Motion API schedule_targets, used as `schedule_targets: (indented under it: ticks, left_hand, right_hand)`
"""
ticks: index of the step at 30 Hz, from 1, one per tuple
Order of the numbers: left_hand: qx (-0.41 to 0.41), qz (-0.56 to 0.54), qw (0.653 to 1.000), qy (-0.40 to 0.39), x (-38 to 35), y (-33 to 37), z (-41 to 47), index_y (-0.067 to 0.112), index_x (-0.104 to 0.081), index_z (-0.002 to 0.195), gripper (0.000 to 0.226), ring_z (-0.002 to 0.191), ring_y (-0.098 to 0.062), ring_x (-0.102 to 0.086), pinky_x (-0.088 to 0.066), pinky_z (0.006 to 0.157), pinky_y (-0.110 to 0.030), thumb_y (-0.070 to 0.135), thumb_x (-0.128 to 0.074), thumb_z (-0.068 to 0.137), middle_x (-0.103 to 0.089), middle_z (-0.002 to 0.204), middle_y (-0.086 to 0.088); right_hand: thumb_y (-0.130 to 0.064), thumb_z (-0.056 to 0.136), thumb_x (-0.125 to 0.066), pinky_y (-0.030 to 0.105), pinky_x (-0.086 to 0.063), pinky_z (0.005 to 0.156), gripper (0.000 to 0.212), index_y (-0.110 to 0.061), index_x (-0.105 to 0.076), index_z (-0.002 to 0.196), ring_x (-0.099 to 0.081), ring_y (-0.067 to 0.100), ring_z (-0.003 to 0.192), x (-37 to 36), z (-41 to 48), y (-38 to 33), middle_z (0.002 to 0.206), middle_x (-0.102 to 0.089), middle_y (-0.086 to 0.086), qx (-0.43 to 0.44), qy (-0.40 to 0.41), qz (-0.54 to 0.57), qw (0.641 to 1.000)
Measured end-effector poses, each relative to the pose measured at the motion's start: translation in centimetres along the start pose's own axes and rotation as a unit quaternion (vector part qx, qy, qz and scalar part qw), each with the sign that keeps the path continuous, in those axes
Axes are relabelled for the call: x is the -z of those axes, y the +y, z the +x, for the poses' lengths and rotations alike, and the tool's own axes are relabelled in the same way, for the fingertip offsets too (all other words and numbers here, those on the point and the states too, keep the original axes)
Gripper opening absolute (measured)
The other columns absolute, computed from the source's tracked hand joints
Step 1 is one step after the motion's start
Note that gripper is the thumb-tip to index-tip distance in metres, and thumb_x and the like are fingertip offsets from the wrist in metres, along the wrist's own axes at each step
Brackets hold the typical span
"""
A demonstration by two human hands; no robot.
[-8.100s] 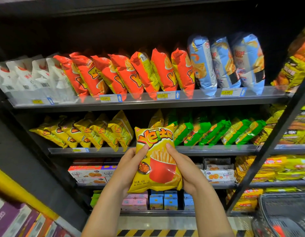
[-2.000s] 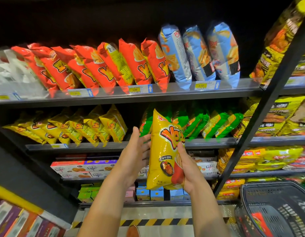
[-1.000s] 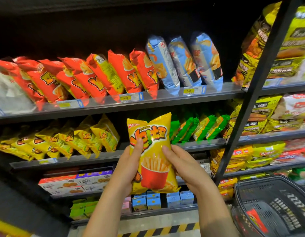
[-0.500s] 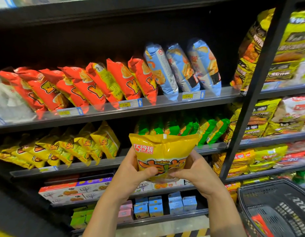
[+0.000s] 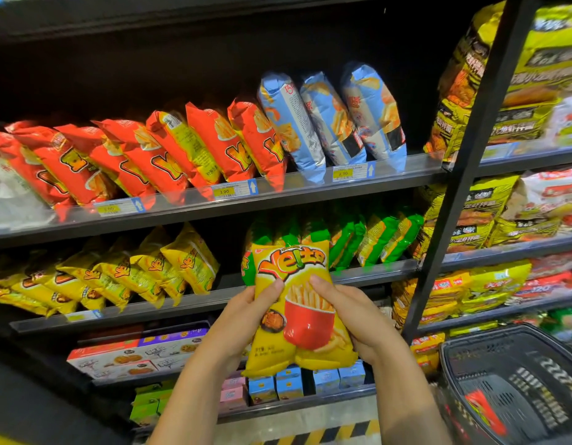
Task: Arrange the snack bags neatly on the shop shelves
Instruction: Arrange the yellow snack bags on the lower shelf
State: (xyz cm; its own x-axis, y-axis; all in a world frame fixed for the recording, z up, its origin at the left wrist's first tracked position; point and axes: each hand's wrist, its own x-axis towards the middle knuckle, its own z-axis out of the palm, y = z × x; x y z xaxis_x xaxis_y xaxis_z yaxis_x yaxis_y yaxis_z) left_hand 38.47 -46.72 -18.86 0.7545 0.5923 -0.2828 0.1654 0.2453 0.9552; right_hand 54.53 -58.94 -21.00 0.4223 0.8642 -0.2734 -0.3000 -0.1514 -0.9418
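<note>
Ideally, since the left hand (image 5: 246, 319) and right hand (image 5: 358, 319) each grasp a side of the yellow snack bag (image 5: 294, 319), held upright in front and right of the yellow row (image 5: 134, 274), turn it edge-on and tuck it beside that row's rightmost bag, matching their lean.

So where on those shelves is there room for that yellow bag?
The held bag could go in the middle shelf gap between the yellow row and green bags. Another slot: right of the blue bags, before the black upright. Red bags are packed tight.
</note>
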Motion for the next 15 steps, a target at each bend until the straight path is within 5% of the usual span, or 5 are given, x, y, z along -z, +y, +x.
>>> schedule_targets:
  ticks: [3, 5, 9, 12, 15]
  left_hand:
    - [0.019, 0.028, 0.999, -0.013, -0.2, -0.1, -0.1, 0.023, -0.070, 0.118, 0.034, 0.071, 0.008, -0.074, -0.056, 0.057, -0.011, 0.048, -0.054, 0.103, -0.080, 0.080, 0.016]
    - [0.036, 0.055, 0.998, -0.010, -1.0, 1.1, -1.4, 0.031, -0.067, 0.113, 0.030, 0.052, 0.021, -0.060, -0.046, 0.048, -0.006, 0.053, -0.048, 0.105, -0.069, 0.061, 0.031]
    - [0.035, 0.047, 0.998, 0.017, -0.8, 0.6, -1.1, 0.037, -0.066, 0.113, 0.031, 0.058, 0.019, -0.060, -0.040, 0.061, -0.013, 0.059, -0.045, 0.103, -0.067, 0.060, 0.036]
    - [0.021, 0.047, 0.998, 0.021, -1.0, 0.2, -0.8, 0.031, -0.067, 0.116, 0.028, 0.062, 0.017, -0.066, -0.049, 0.053, -0.009, 0.050, -0.050, 0.105, -0.074, 0.069, 0.028]
    - [0.012, 0.017, 0.999, 0.041, -1.2, 0.2, -0.6, 0.019, -0.068, 0.132, 0.041, 0.094, -0.014, -0.080, -0.063, 0.068, -0.024, 0.045, -0.060, 0.101, -0.082, 0.106, -0.001]
  right_hand:
    - [-0.060, 0.090, -0.071, 0.054, -0.059, 0.100, 0.057, -0.009, -0.078, 0.115, -0.079, 0.031, 0.100, -0.5, 0.3, -0.1, 0.104, -0.081, 0.014, -0.041, 0.015, 0.011, 0.999]
    - [-0.060, 0.092, -0.069, 0.047, -0.062, 0.094, 0.053, -0.011, -0.078, 0.110, -0.080, 0.024, 0.092, -0.5, 0.2, 0.1, 0.096, -0.082, 0.009, -0.048, 0.011, 0.007, 0.999]
    - [-0.059, 0.096, -0.064, 0.030, -0.060, 0.071, 0.038, -0.022, -0.070, 0.090, -0.076, 0.006, 0.067, -0.3, 0.3, 0.2, 0.069, -0.078, -0.008, -0.048, 0.013, -0.011, 0.999]
    - [-0.065, 0.089, -0.070, 0.049, -0.060, 0.098, 0.054, -0.018, -0.075, 0.115, -0.080, 0.025, 0.097, -0.8, 0.5, 0.2, 0.101, -0.082, 0.008, -0.063, 0.003, 0.042, 0.997]
    - [-0.061, 0.085, -0.075, 0.058, -0.052, 0.108, 0.063, -0.017, -0.072, 0.130, -0.075, 0.035, 0.112, -1.1, 0.6, 0.7, 0.119, -0.078, 0.015, -0.080, 0.006, 0.110, 0.991]
